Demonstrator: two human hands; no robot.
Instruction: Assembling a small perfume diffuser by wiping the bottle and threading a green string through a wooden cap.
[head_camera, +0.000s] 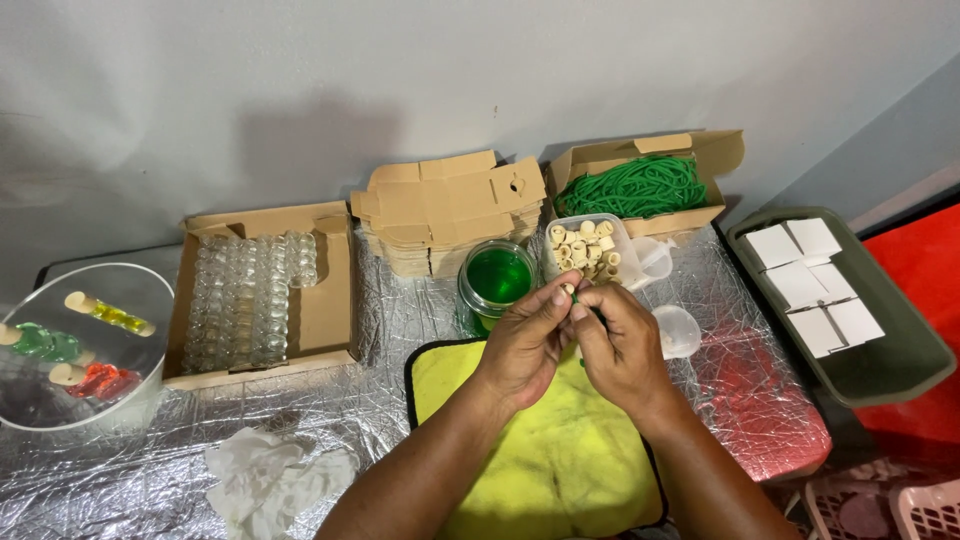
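Nearest the camera in the head view lies a yellow cloth (545, 450) with a dark border, spread on the foil-covered table (130, 480). Above its far edge the left hand (520, 345) and the right hand (620, 345) meet, fingertips pressed together on a small pale cork (568, 289). The cork is pinched between both hands, just near of the green jar; it is too small and too covered to tell which way its long axis runs.

Just beyond the hands stands a glass jar (497, 280) filled with green liquid. To its right a clear plastic tub (590, 250) holds a heap of similar corks. Farther right, an open cardboard box (640, 180) holds coiled green cord. A stack of flat folded cartons (450, 210) sits behind the jar. On the left, a shallow cardboard tray (320, 310) holds rows of small clear glass bottles. At far left a clear round bowl (85, 350) contains corked bottles of yellow, green and red. On the right a dark green tray (880, 370) carries white square boxes. A crumpled white cloth (275, 475) lies near left.
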